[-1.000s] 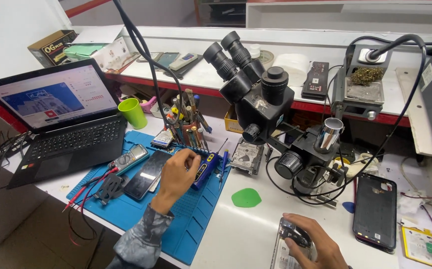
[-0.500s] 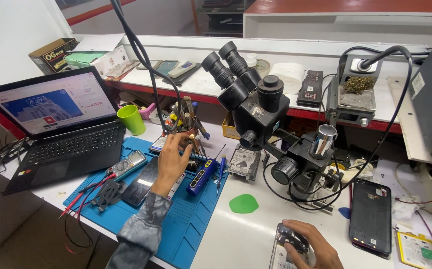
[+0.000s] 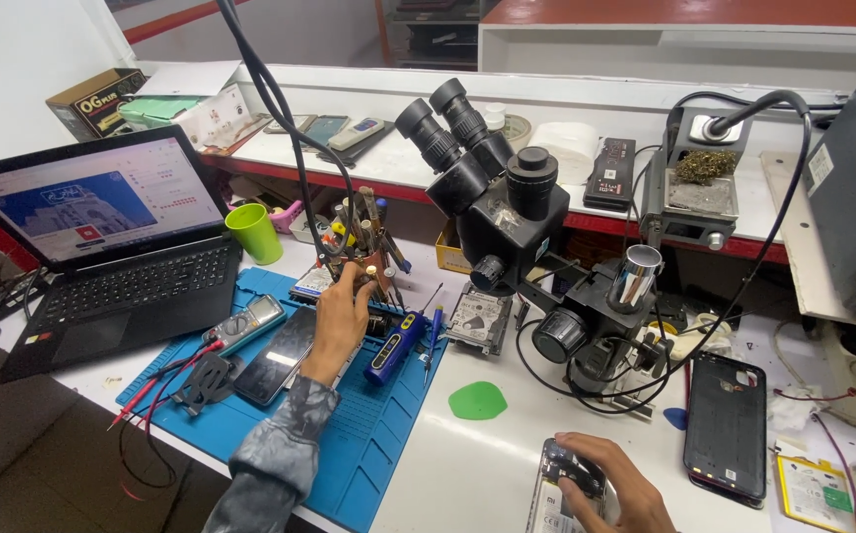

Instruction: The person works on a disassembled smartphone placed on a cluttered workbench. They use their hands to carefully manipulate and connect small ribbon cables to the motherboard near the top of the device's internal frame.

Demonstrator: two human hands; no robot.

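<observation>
My left hand (image 3: 337, 318) reaches over the blue work mat (image 3: 369, 444) and touches the tool holder (image 3: 367, 259), which is full of screwdrivers and tweezers. Its fingers are at the holder's base; I cannot see whether they grip a tool. A blue electric screwdriver (image 3: 396, 345) lies just right of that hand. My right hand (image 3: 610, 484) rests at the bottom edge on an opened phone (image 3: 558, 494) lying on the white bench and holds it down. A black stereo microscope (image 3: 507, 207) stands between the two hands.
An open laptop (image 3: 102, 247) sits at the left, with a green cup (image 3: 250, 233) beside it. On the mat lie a dark phone (image 3: 275, 367) and a multimeter (image 3: 247, 323) with red leads. A phone back cover (image 3: 726, 426), a green pick (image 3: 477, 401) and a soldering stand (image 3: 699, 188) are on the right.
My left hand has moved up from the middle of the mat to the tool holder. My right hand has stayed on the opened phone. The view has shifted slightly.
</observation>
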